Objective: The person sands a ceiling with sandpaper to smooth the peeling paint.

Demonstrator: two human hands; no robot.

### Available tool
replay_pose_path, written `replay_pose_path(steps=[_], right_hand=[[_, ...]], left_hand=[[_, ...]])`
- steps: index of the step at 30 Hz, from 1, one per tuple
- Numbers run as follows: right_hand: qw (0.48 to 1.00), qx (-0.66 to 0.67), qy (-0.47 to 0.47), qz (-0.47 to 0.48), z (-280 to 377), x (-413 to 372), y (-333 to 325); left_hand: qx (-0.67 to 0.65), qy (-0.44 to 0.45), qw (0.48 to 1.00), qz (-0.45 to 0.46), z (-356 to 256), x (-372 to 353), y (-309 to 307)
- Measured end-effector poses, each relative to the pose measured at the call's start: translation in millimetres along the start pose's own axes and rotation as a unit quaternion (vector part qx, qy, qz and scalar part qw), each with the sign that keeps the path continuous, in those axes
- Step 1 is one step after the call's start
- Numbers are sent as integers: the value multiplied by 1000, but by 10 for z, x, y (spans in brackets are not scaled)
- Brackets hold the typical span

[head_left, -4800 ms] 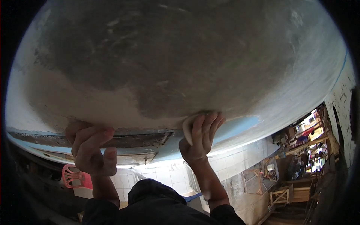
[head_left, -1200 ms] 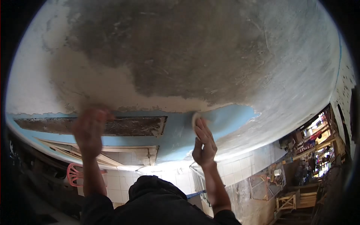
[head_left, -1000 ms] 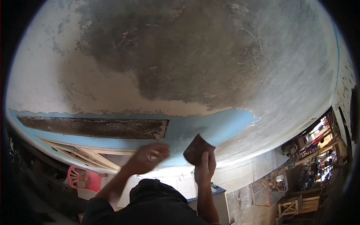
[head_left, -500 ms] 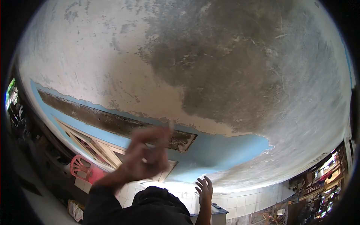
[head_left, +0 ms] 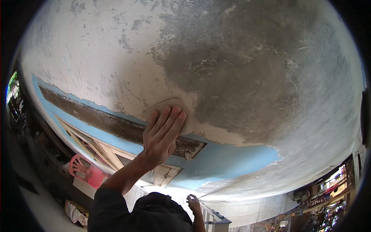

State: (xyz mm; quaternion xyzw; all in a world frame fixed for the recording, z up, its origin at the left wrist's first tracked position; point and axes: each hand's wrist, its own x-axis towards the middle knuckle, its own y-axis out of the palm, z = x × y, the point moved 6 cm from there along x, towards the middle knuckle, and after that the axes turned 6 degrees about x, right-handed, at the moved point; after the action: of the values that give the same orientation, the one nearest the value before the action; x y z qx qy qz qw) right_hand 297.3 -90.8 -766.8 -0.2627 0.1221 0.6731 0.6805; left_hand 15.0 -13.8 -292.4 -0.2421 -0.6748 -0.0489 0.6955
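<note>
Left hand (head_left: 159, 142): I have it flat, fingers stretched out close together, pressing a sheet against the wall; the arm reaches up from a dark sleeve (head_left: 110, 208).
Sheet (head_left: 187, 123): pale and thin, pinned under my left fingers, its edge showing past the fingertips and on the thumb side; it sits on the pale coat beside the dark patch, just above the blue band.
Right hand (head_left: 194, 203): low and well apart from the left, fingers partly curled; I cannot tell whether it grips anything.
Wall (head_left: 96, 58): rough and pale, with a large dark patch (head_left: 239, 85) and a blue band (head_left: 235, 159) below.
Dark panel (head_left: 92, 116): long and set within the blue, above a wooden frame (head_left: 110, 154).
Chair (head_left: 92, 174): red, down at the left.
</note>
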Motion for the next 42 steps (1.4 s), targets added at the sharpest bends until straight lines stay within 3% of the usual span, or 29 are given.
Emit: replay_pose_path(steps=[2,6,11,20,23,30,32,35,38,42], right_hand=[[994,-91,-50,-34,56,21,-37],[987,-150,-40,-30,-38,51,-66],[989,-145,-4,-17,-263,152,-143],[990,-141,-30,9,-474,253,-173],[987,-151,-46,-7,-571,355,-170],[988,-135,-78,26,-623,318,-120],[983,-161,-93,1,-266,55,-131],[979,-156,-118,-62,362,-333,-105],[979,-150,-123,-65,160,-275,-165],[974,-215,-74,-6,-125,-131,-150]], left_hand=[[39,18,999,2,17,104,17],[79,-10,996,-31,79,522,-54],[102,-10,994,-39,-11,47,148],[120,-62,990,-44,96,628,-92],[72,-75,995,-2,-12,48,122],[120,-32,991,-51,72,581,-42],[113,-51,990,-65,71,682,-82],[44,-97,994,-38,-39,174,122],[58,-72,994,-52,-34,-94,224],[112,-34,991,-68,18,456,41]])
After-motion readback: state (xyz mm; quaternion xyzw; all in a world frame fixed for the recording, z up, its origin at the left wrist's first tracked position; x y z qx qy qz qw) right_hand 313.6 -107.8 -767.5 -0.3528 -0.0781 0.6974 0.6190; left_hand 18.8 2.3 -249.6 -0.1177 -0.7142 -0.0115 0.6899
